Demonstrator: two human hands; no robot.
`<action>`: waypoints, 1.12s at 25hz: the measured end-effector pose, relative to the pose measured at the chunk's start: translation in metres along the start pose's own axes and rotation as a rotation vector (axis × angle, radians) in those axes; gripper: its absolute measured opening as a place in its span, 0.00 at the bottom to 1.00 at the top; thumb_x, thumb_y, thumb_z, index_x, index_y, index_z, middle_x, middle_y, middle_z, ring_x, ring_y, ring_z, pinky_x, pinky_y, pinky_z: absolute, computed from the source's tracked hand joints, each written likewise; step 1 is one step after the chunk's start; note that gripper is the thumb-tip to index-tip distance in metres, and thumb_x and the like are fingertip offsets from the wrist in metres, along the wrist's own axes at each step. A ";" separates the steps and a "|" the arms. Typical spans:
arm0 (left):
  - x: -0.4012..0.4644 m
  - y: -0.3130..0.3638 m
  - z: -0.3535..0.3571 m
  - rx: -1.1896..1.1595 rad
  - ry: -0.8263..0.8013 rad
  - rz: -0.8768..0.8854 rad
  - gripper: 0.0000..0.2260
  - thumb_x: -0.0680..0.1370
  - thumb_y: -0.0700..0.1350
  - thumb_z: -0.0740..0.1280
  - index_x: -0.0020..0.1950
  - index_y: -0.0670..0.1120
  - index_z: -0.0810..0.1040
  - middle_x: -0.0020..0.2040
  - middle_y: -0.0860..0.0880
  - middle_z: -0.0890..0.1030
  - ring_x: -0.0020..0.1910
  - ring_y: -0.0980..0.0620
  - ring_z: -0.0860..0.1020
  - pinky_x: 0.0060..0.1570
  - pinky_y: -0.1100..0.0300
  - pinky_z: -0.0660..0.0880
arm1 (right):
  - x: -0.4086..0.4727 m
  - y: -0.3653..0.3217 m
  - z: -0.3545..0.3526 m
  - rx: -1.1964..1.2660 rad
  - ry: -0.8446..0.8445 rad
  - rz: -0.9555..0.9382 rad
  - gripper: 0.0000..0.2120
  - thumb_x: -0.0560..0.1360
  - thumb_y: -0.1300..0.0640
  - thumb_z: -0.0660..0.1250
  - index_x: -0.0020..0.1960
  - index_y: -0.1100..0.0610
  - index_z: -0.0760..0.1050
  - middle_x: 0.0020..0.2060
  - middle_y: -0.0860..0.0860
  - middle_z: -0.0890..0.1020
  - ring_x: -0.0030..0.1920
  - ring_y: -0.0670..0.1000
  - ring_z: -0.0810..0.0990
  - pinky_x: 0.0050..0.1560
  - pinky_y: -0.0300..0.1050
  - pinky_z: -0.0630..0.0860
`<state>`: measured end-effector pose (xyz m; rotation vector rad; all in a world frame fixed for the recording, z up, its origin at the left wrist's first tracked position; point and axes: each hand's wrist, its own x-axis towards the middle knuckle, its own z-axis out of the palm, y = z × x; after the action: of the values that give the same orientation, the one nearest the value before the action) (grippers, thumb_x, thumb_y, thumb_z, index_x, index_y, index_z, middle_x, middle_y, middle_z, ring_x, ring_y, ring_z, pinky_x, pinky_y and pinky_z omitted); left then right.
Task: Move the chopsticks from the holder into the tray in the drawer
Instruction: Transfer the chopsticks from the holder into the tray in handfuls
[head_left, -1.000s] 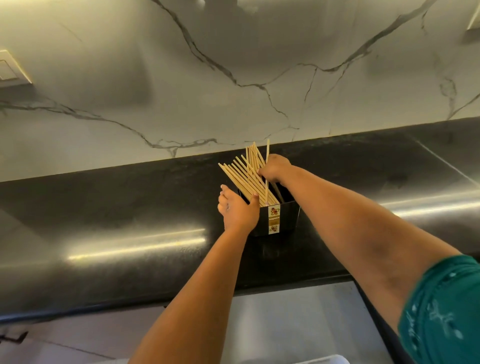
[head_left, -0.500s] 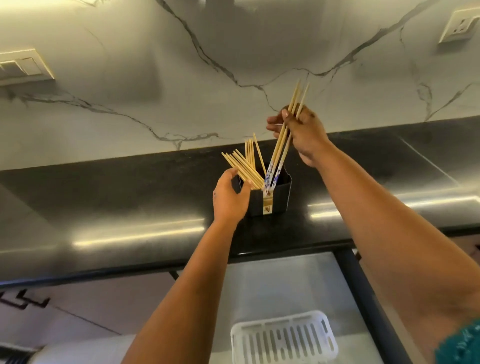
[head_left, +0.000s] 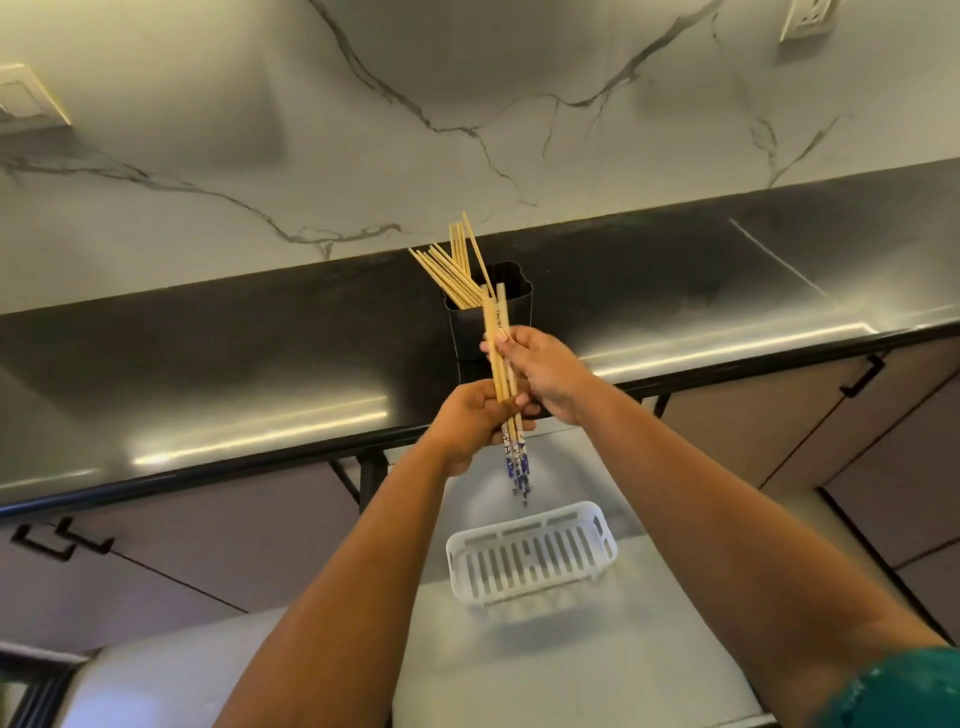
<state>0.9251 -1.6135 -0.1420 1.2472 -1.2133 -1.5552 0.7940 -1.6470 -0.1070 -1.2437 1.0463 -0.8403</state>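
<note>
A black holder (head_left: 511, 306) stands on the dark countertop (head_left: 260, 364) with several plain wooden chopsticks (head_left: 447, 273) leaning out of it to the left. In front of it, a small bundle of chopsticks with blue-patterned tips (head_left: 511, 415) hangs nearly upright, tips down. My right hand (head_left: 540, 371) grips the bundle near its upper part and my left hand (head_left: 475, 423) is closed around its middle. Below the tips, a white slotted tray (head_left: 532, 558) lies in the open pale drawer (head_left: 597, 649).
A marble backsplash rises behind the counter, with a wall socket (head_left: 805, 18) at the top right and a switch plate (head_left: 26, 101) at the left. Dark cabinet fronts with black handles (head_left: 865, 374) flank the drawer on both sides.
My right hand has carried the pulled-out bundle down and toward me, from above the holder to over the drawer. My left hand has left the holder and closed on the bundle.
</note>
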 end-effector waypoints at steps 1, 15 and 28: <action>-0.002 -0.006 0.005 -0.062 0.110 0.011 0.08 0.77 0.42 0.67 0.55 0.41 0.79 0.47 0.44 0.85 0.46 0.47 0.84 0.38 0.61 0.79 | -0.007 0.015 0.002 -0.031 0.074 0.044 0.17 0.79 0.39 0.56 0.55 0.49 0.76 0.43 0.48 0.82 0.41 0.47 0.82 0.35 0.39 0.76; -0.017 -0.067 0.055 -0.275 0.504 -0.066 0.06 0.78 0.44 0.64 0.55 0.46 0.74 0.51 0.47 0.83 0.47 0.46 0.83 0.48 0.53 0.81 | -0.057 0.118 0.017 -0.259 0.431 0.209 0.22 0.81 0.47 0.58 0.72 0.55 0.65 0.71 0.56 0.71 0.66 0.56 0.73 0.67 0.51 0.70; -0.024 -0.154 -0.017 -0.654 0.685 -0.496 0.07 0.79 0.37 0.62 0.49 0.34 0.77 0.53 0.34 0.80 0.51 0.39 0.80 0.42 0.52 0.80 | -0.063 0.237 -0.041 -1.439 -0.092 -0.052 0.16 0.81 0.55 0.56 0.68 0.56 0.66 0.61 0.54 0.77 0.59 0.55 0.77 0.61 0.47 0.71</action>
<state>0.9447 -1.5584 -0.2873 1.4820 0.0582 -1.4706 0.7243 -1.5655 -0.3307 -2.4410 1.5876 0.0976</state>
